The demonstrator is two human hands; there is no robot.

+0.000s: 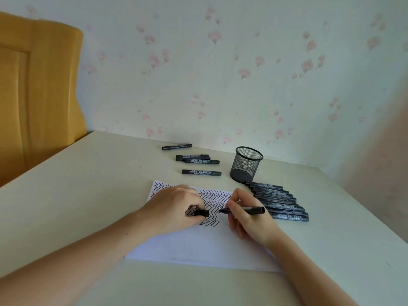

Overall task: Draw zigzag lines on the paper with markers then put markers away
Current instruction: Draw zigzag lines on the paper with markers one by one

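With the right hand (247, 219) gripping an uncapped marker (242, 210) over the paper (198, 246) and the left hand (176, 208) pinching its cap (202, 213), a slip could smear ink across the zigzags.

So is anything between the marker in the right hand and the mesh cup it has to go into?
Nothing visible blocks it. The uncapped black marker in the right hand sits over the white paper; the black mesh cup stands upright beyond, mouth open. A row of black markers lies right of that path.
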